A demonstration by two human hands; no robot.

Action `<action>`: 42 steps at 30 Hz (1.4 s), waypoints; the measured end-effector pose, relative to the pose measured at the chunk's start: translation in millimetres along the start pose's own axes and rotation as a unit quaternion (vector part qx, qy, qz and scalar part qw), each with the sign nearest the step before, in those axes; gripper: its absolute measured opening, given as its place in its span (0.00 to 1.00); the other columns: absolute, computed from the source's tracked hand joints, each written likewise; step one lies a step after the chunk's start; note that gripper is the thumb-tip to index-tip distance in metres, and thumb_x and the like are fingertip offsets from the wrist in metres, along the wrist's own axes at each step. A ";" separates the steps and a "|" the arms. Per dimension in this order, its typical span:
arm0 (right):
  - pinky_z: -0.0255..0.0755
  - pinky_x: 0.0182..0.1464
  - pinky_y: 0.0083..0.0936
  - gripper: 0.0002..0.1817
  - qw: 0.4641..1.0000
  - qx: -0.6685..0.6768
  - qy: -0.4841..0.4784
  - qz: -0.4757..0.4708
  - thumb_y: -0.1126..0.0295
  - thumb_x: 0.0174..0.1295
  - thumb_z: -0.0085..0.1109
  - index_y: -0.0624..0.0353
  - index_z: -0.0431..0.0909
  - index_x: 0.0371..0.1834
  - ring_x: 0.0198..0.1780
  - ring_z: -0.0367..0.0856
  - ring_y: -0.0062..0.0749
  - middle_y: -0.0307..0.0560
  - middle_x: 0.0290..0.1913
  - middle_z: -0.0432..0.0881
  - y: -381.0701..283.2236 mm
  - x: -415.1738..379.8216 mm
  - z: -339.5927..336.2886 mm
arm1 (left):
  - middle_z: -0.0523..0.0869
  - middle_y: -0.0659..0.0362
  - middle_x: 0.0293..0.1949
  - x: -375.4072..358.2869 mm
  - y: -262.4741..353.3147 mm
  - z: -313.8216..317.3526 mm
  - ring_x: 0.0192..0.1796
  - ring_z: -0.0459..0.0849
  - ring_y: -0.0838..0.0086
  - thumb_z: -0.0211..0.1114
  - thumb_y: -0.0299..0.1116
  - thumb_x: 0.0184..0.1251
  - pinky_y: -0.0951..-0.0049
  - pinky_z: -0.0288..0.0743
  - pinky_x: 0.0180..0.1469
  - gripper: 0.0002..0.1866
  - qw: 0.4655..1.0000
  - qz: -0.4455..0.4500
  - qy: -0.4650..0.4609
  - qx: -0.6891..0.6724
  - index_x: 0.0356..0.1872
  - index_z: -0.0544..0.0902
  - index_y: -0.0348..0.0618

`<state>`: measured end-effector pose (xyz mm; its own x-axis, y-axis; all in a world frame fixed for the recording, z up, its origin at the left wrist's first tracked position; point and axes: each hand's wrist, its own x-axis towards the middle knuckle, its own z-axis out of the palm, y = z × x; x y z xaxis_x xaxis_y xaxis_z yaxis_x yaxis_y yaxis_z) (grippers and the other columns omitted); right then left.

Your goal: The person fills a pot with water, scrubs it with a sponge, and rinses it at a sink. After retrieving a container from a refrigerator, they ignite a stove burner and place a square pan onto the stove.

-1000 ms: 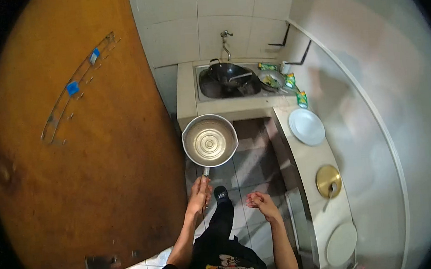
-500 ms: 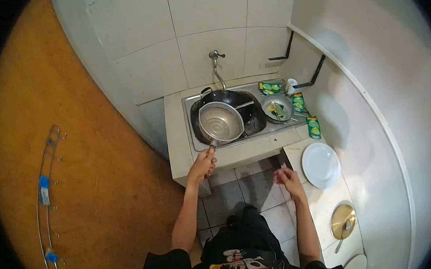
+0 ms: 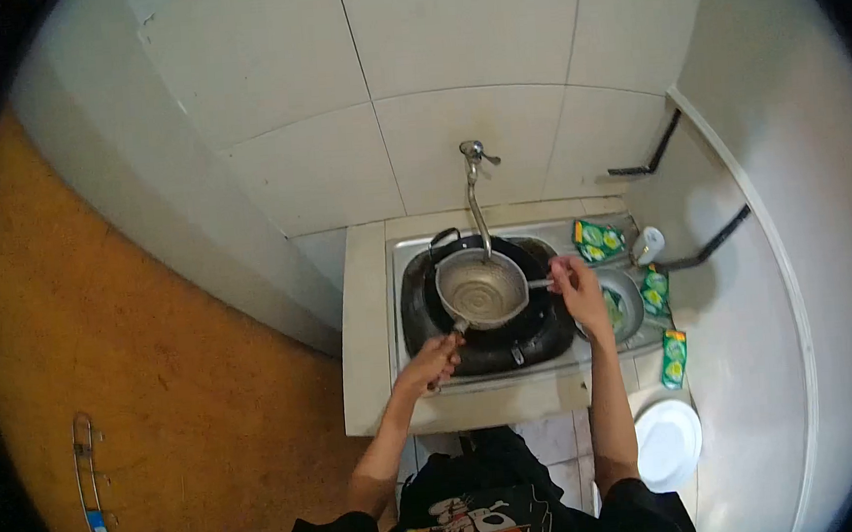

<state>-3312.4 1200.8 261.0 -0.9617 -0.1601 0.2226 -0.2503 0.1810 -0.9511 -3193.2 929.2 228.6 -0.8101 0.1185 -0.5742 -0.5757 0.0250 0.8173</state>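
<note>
My left hand [image 3: 431, 364] is closed round the handle of a dented metal saucepan [image 3: 484, 290]. The pan sits under the tap [image 3: 478, 203], over a large black wok [image 3: 524, 249] in the sink [image 3: 410, 245]. Thumb and fingers of my right hand [image 3: 576, 290] are bent together at the end of a grey metal handle [image 3: 539, 284] right of the saucepan. What that handle belongs to is hidden. Partly behind my right wrist is a grey pan [image 3: 628, 303] with something green and yellow in it.
Green packets [image 3: 598, 240] and a white cup-like container [image 3: 648, 245] stand on the sink's right side. Another green packet [image 3: 674, 359] and a white plate [image 3: 669, 445] lie further right. Black brackets [image 3: 706, 241] stick out from the right wall. A wire rack [image 3: 95, 516] is at far left.
My right hand has moved up and forward from beside the counter to the grey handle. My left hand has shifted the saucepan beneath the tap. The view has moved closer to the sink.
</note>
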 end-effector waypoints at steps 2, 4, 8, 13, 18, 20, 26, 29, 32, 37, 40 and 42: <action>0.72 0.32 0.21 0.17 0.998 -0.040 0.039 -0.040 0.62 0.67 0.54 0.66 0.74 0.48 0.28 0.78 0.24 0.45 0.32 0.80 9.4 67.7 14.9 | 0.69 0.67 0.24 5.2 2.1 3.9 0.20 0.62 0.86 0.47 0.51 0.74 0.84 0.58 0.20 0.22 1.000 -0.002 0.001 -0.019 0.52 0.73 0.42; 0.72 0.30 0.23 0.17 0.980 -0.121 0.095 -0.126 0.63 0.65 0.56 0.65 0.73 0.50 0.27 0.78 0.26 0.48 0.32 0.80 23.8 137.2 39.9 | 0.69 0.67 0.25 5.4 4.3 11.2 0.20 0.62 0.86 0.47 0.51 0.74 0.84 0.58 0.21 0.23 0.999 -0.011 -0.001 -0.041 0.54 0.72 0.42; 0.71 0.28 0.24 0.14 0.971 -0.141 0.114 -0.155 0.65 0.64 0.57 0.65 0.77 0.46 0.24 0.79 0.29 0.51 0.27 0.81 37.4 226.9 78.6 | 0.67 0.69 0.25 16.5 1.8 19.1 0.20 0.59 0.87 0.47 0.51 0.74 0.85 0.55 0.18 0.27 0.998 0.001 0.014 -0.056 0.59 0.69 0.37; 0.67 0.23 0.23 0.12 0.989 -0.083 0.033 -0.122 0.70 0.65 0.55 0.68 0.81 0.29 0.18 0.76 0.25 0.45 0.16 0.77 45.5 250.0 80.6 | 0.64 0.69 0.24 17.6 13.2 20.0 0.20 0.58 0.87 0.46 0.52 0.74 0.85 0.54 0.20 0.25 0.997 -0.006 0.013 -0.073 0.57 0.70 0.41; 0.66 0.21 0.21 0.11 0.990 -0.070 0.072 -0.097 0.71 0.64 0.55 0.66 0.80 0.29 0.18 0.75 0.21 0.43 0.16 0.76 45.5 262.0 84.1 | 0.64 0.69 0.23 12.8 25.8 21.5 0.20 0.58 0.87 0.45 0.51 0.75 0.84 0.54 0.19 0.25 0.999 0.001 0.017 -0.035 0.58 0.69 0.40; 0.66 0.22 0.21 0.11 0.992 -0.039 0.078 -0.096 0.71 0.64 0.55 0.66 0.80 0.29 0.18 0.74 0.20 0.42 0.16 0.76 49.4 268.0 82.7 | 0.64 0.69 0.23 11.6 26.7 20.1 0.20 0.60 0.86 0.45 0.51 0.75 0.83 0.56 0.20 0.25 0.999 -0.013 0.019 -0.025 0.56 0.70 0.39; 0.66 0.23 0.28 0.13 0.971 -0.187 0.037 -0.141 0.67 0.61 0.59 0.68 0.79 0.27 0.17 0.73 0.28 0.48 0.15 0.74 29.9 237.1 81.4 | 0.66 0.67 0.23 11.5 14.1 14.8 0.20 0.62 0.85 0.45 0.51 0.75 0.82 0.59 0.20 0.24 0.998 -0.021 0.036 -0.041 0.51 0.73 0.38; 0.66 0.24 0.32 0.16 0.957 -0.222 0.017 -0.188 0.64 0.58 0.61 0.68 0.77 0.22 0.17 0.74 0.37 0.53 0.15 0.74 19.3 221.5 120.5 | 0.64 0.69 0.23 7.3 22.2 12.6 0.21 0.60 0.86 0.45 0.51 0.75 0.83 0.57 0.22 0.28 0.998 -0.045 0.022 -0.027 0.60 0.69 0.34; 0.67 0.25 0.34 0.16 0.936 -0.240 0.083 -0.243 0.63 0.56 0.62 0.67 0.76 0.19 0.18 0.74 0.44 0.53 0.17 0.76 23.1 227.4 144.9 | 0.66 0.68 0.23 11.5 9.7 7.7 0.21 0.63 0.86 0.45 0.51 0.75 0.83 0.59 0.20 0.24 0.999 -0.004 0.020 -0.042 0.52 0.73 0.39; 0.68 0.26 0.38 0.15 0.981 -0.148 0.034 -0.124 0.63 0.57 0.63 0.63 0.74 0.22 0.22 0.77 0.47 0.51 0.18 0.77 -4.1 219.3 137.3 | 0.67 0.67 0.24 13.2 14.6 2.2 0.21 0.64 0.86 0.45 0.51 0.75 0.83 0.59 0.19 0.25 0.999 -0.029 0.040 -0.004 0.57 0.71 0.38; 0.69 0.27 0.38 0.15 0.954 -0.240 0.100 -0.150 0.62 0.56 0.65 0.62 0.73 0.25 0.24 0.78 0.47 0.50 0.18 0.77 -13.1 229.5 143.9 | 0.66 0.68 0.23 9.1 19.0 1.9 0.21 0.62 0.86 0.45 0.52 0.75 0.83 0.58 0.19 0.26 0.998 -0.044 0.033 -0.020 0.57 0.71 0.38; 0.71 0.30 0.41 0.14 0.944 -0.267 0.096 -0.169 0.62 0.55 0.64 0.62 0.73 0.28 0.27 0.80 0.48 0.52 0.22 0.78 -14.4 243.0 151.7 | 0.65 0.69 0.23 12.2 23.4 2.4 0.20 0.60 0.86 0.44 0.53 0.75 0.82 0.57 0.19 0.27 0.998 -0.042 0.029 -0.030 0.57 0.72 0.38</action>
<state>-3525.5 1012.1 296.3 -0.8061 -0.1280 0.5778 -0.5186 0.6230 -0.5856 -3216.3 933.6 240.9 -0.7626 0.0604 -0.6440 -0.6462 -0.0265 0.7627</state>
